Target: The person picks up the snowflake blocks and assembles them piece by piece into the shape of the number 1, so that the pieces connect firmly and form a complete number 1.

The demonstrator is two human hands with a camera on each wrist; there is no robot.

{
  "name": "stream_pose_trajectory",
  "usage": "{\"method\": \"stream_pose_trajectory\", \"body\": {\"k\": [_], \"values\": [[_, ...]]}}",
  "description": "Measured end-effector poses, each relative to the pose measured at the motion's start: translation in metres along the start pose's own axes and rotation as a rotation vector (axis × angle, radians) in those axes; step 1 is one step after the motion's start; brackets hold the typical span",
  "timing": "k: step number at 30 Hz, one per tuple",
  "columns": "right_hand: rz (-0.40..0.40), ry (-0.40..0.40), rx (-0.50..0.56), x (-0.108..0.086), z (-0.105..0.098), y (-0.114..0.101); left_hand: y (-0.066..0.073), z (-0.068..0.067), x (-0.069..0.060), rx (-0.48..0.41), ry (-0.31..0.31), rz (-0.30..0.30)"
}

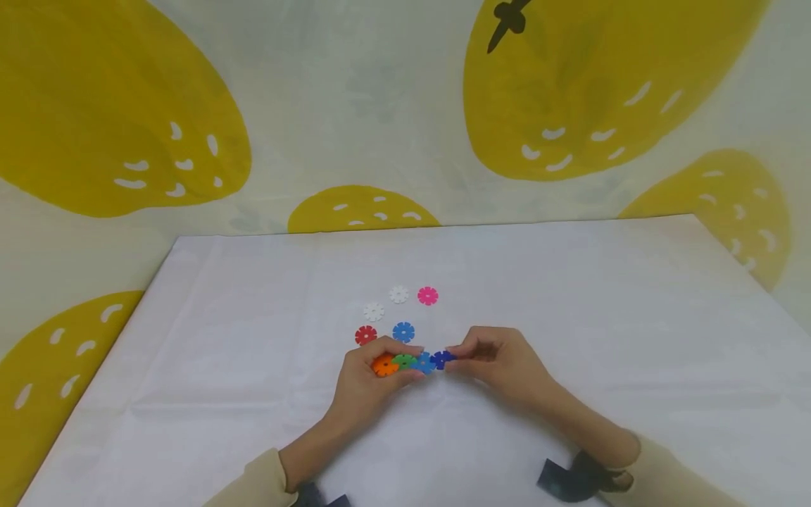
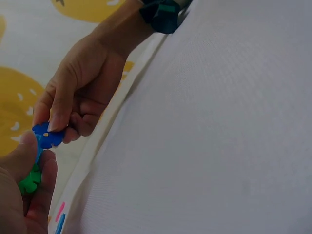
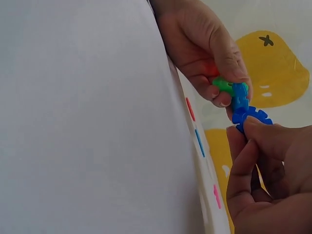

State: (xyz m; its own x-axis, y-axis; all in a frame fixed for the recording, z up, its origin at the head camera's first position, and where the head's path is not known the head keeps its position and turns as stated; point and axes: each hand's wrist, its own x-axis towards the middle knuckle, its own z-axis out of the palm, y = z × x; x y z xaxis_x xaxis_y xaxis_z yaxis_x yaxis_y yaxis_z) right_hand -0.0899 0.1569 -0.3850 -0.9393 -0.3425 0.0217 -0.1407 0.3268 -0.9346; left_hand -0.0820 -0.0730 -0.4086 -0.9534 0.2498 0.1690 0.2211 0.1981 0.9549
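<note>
My left hand [image 1: 370, 377] holds a short chain of notched plastic discs: an orange disc [image 1: 384, 365], a green disc [image 1: 404, 362] and a light blue disc [image 1: 423, 363]. Between thumb and fingertip, my right hand [image 1: 507, 359] pinches a dark blue disc [image 1: 441, 360] that meets the light blue one's right edge. In the right wrist view, the dark blue disc [image 3: 253, 116] sits at an angle against the light blue disc [image 3: 240, 97]. The left wrist view shows the green disc [image 2: 30, 181] partly covered by left-hand fingers. Whether the two blue discs are fully slotted together I cannot tell.
Loose discs lie just beyond my hands: a red disc [image 1: 365, 335], a light blue one [image 1: 403, 332], a pink disc [image 1: 427, 296] and two white discs [image 1: 374, 312]. The table [image 1: 253, 303] wears a white cover, with a lemon-patterned cloth [image 1: 355, 105] behind it.
</note>
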Motion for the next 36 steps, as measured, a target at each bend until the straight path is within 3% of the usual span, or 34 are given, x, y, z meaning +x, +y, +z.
{"method": "stream_pose_trajectory", "body": {"k": [6, 12, 26, 36], "values": [[-0.016, 0.015, 0.025, -0.0021, 0.0061, 0.003, 0.0002, -0.0007, -0.0008, -0.056, -0.022, -0.036], [-0.025, 0.01, 0.032, -0.0039, 0.0073, 0.0024, 0.0006, -0.0008, -0.001, -0.089, -0.034, -0.031], [-0.092, 0.001, 0.079, -0.0028, 0.0075, 0.0035, -0.0036, -0.0009, -0.0011, -0.086, -0.035, -0.002], [-0.06, 0.005, 0.075, -0.0012, 0.0031, 0.0041, -0.0034, 0.001, -0.001, -0.084, -0.012, 0.014]]}}
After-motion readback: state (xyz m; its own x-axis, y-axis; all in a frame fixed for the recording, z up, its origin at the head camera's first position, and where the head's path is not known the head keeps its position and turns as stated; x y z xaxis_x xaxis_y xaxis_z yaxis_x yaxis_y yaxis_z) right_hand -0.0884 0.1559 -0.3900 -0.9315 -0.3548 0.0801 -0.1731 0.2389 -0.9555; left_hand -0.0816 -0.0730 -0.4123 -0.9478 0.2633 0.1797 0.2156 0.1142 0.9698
